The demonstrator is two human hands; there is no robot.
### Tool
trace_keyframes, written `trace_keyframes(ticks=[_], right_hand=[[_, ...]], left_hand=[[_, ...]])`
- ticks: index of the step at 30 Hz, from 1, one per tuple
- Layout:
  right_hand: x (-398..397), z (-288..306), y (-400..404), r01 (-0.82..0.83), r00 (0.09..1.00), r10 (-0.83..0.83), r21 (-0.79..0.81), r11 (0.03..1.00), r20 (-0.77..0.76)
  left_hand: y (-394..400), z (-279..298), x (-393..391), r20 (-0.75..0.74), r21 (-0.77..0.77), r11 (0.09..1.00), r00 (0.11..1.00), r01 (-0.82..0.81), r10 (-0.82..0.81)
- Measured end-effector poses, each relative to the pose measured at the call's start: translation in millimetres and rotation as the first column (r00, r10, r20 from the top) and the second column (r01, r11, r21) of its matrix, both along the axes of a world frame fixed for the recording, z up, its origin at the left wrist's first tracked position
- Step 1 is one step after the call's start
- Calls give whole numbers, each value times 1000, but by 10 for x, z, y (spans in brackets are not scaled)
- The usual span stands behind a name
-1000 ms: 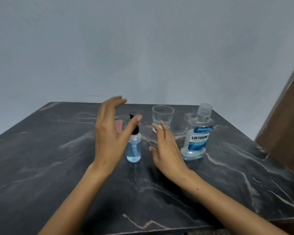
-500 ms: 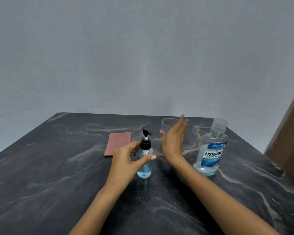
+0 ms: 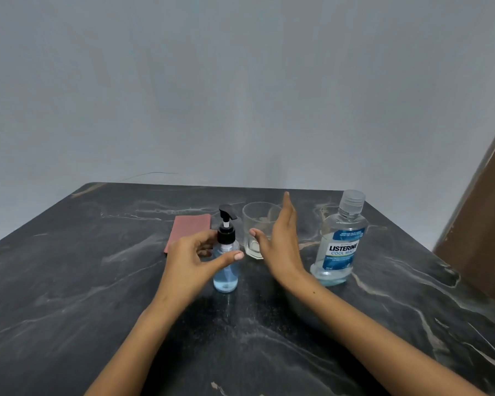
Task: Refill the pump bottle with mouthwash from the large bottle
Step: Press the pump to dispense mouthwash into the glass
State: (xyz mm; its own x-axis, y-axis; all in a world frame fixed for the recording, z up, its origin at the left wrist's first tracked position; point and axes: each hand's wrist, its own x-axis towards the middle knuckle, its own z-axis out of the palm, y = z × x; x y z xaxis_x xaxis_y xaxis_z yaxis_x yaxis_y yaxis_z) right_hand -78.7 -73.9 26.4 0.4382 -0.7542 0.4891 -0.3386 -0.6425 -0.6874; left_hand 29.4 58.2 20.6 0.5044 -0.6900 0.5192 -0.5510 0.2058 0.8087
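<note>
Left hand (image 3: 190, 257) grips clear cylindrical pump bottle (image 3: 225, 268) on veined marble table (image 3: 69, 281)

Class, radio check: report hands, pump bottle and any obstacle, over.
Left hand curled round pump bottle, pump on. Right hand open, holding nothing. Large bottle capped, upright. Glass behind the right hand.

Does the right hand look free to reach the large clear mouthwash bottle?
Probably yes: the right hand is open and empty, the large clear mouthwash bottle stands just to its right, nothing between.
</note>
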Motion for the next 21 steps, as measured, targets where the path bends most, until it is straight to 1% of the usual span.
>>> trace_keyframes(ticks=[4, 12, 15, 18, 21], right_hand=[[-288, -26, 202, -100, 995, 100, -3, 995, -4], [-662, -43, 329, -205, 979, 204, 65, 977, 17], [-709, -29, 346, -206, 978, 207, 61, 977, -1], [-782, -68, 418, -185, 982, 185, -3, 983, -40], [-875, -111, 515, -153, 988, 151, -179, 972, -26]], left_hand=[[20, 26, -14, -10, 18, 1000, 1000, 15, -15], [8, 42, -20, -26, 12, 1000, 999, 28, -28], [9, 57, -21, -63, 8, 998, 996, 58, -57], [27, 88, 0, -139, 37, 994, 985, 106, -100], [58, 114, -29, -160, 65, 989, 979, 136, -124]])
